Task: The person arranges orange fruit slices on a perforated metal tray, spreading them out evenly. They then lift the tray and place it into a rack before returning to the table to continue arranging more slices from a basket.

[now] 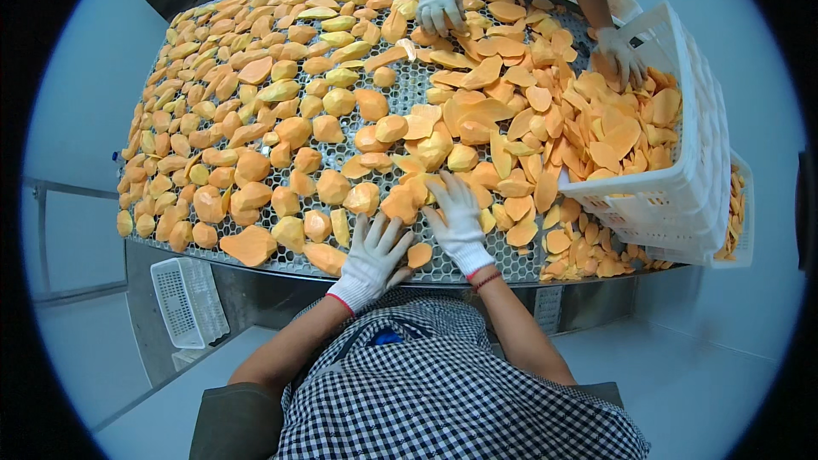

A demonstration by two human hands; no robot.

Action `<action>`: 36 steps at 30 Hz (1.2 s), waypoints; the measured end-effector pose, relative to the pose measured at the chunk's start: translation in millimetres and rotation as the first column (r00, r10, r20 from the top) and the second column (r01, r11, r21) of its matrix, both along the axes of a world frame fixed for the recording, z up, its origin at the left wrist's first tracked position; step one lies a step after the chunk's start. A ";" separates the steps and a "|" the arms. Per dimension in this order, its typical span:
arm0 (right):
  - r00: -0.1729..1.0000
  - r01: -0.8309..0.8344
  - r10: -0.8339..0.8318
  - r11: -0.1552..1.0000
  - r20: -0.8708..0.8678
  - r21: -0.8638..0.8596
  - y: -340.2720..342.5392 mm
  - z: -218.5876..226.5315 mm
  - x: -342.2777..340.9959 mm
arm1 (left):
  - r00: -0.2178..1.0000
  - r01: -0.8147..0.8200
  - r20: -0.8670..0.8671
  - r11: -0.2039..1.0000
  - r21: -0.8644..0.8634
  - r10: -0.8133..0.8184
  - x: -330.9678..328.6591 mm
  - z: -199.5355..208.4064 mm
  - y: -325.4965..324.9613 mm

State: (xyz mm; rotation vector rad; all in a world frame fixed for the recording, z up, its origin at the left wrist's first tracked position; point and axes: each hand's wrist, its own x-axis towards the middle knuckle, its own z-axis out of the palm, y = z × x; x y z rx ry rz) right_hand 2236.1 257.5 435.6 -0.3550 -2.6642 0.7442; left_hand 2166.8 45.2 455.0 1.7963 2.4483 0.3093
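Peeled orange pieces that look like sweet potato [251, 166] cover a wide metal tray with a honeycomb mesh [409, 85]. My left hand [368, 262], in a white knit glove, lies palm down at the near edge, fingers stretched and apart, fingertips at a few chunks. A small piece [418, 255] lies beside its thumb. Also gloved, my right hand [459, 223] is spread flat a little to the right, its fingertips touching the edge of the slice heap [511, 132]. Neither hand grips anything.
A white plastic crate [694, 153] lies tipped at the right, slices spilling from it. Across the tray, a co-worker's gloved hands [440, 4] work among the slices and at the crate's mouth. Below left stands a white basket [189, 302]; another basket [740, 213] holds slices.
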 end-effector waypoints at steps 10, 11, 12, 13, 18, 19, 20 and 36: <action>0.967 -0.239 0.247 0.965 0.061 -0.113 -35.2 -18.4 12.5 | 0.996 -0.090 0.022 0.996 0.012 0.090 -13.7 2.0 -29.1; 0.981 -0.194 0.193 0.980 0.036 0.048 -28.9 -10.3 8.8 | 0.994 -0.106 0.034 0.994 0.021 0.106 -13.0 1.5 -31.4; 0.995 -0.094 0.092 0.992 0.028 0.083 -21.6 -4.6 3.4 | 0.993 -0.115 0.044 0.993 0.030 0.113 -12.5 2.2 -32.0; 1.000 0.007 -0.009 0.993 0.018 0.116 -14.2 0.6 -3.5 | 0.991 -0.126 0.041 0.990 0.057 0.124 -12.0 1.9 -31.6; 0.981 0.014 -0.028 0.997 0.191 0.077 2.7 0.8 -13.9 | 0.993 -0.115 0.019 0.990 0.078 0.114 -13.9 0.9 -22.6; 0.981 -0.001 -0.009 0.999 0.192 0.052 -0.4 -0.3 -7.2 | 0.994 -0.108 0.025 0.992 0.071 0.106 -15.8 1.5 -20.2; 0.979 -0.019 0.015 1.000 0.201 0.022 -5.7 -1.6 1.1 | 0.994 -0.105 0.040 0.993 0.059 0.103 -14.8 2.3 -19.3; 0.977 0.074 -0.104 0.983 0.184 0.167 9.4 -1.4 102.4 | 0.968 0.099 0.221 0.989 0.112 -0.122 -7.4 -7.3 15.8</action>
